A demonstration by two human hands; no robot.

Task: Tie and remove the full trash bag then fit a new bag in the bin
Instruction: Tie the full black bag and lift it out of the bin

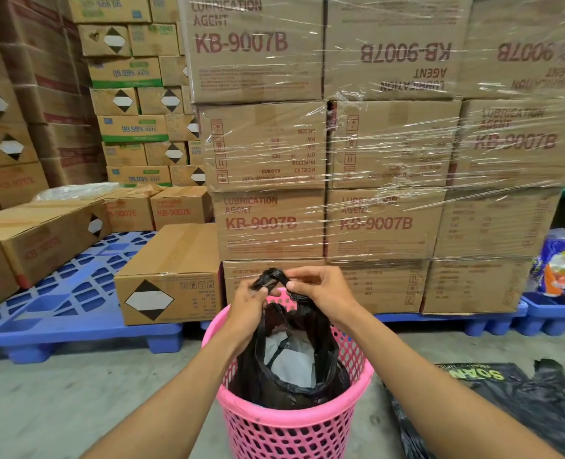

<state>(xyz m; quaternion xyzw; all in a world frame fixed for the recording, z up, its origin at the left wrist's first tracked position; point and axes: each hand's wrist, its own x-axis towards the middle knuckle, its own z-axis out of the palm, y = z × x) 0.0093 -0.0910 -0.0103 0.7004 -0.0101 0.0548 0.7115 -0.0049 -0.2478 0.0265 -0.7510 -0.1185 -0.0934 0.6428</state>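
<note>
Warehouse floor (76, 402), wrapped cartons (324, 144) behind; both hands (284, 303) pinch bag handles (271, 279), seemingly knotting.

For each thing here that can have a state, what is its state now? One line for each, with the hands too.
Full bag: in the bin, mouth partly open, handles gathered above, knot not finished.
Bin: upright on the floor, bag inside.
Left hand: closed on a bag handle.
Right hand: closed on the other handle.
New bags: lying flat on the floor, right of the bin, untouched.
</note>
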